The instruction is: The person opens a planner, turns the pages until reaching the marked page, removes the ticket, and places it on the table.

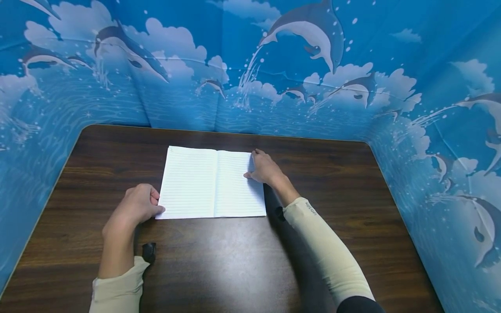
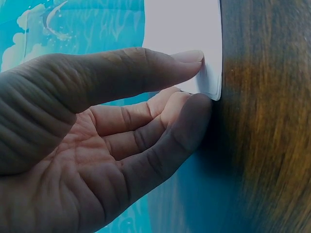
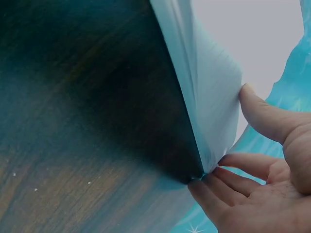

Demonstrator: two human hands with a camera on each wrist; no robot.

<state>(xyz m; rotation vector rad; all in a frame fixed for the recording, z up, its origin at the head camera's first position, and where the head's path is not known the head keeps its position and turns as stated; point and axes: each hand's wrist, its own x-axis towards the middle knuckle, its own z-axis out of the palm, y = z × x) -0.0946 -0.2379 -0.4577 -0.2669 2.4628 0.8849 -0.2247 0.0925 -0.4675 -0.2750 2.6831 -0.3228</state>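
An open notebook (image 1: 189, 182) with white lined pages lies on the table, its centre fold running away from me. At its near left corner my left hand (image 1: 133, 206) pinches the edge, thumb on top of the paper; the left wrist view shows the curled fingers (image 2: 189, 121) by the corner. My right hand (image 1: 266, 168) grips the right edge near the far corner. In the right wrist view its thumb (image 3: 262, 111) presses on a bowed page, while the other fingers touch the notebook's outer edge. Several page edges are slightly fanned there.
The dark wood-grain table (image 1: 231, 261) has rounded far corners. A blue curtain (image 1: 242, 65) printed with dolphins and clouds stands around its back and sides. Pale sleeves (image 1: 328, 248) cover both forearms, with a small black object (image 1: 148, 252) near the left wrist.
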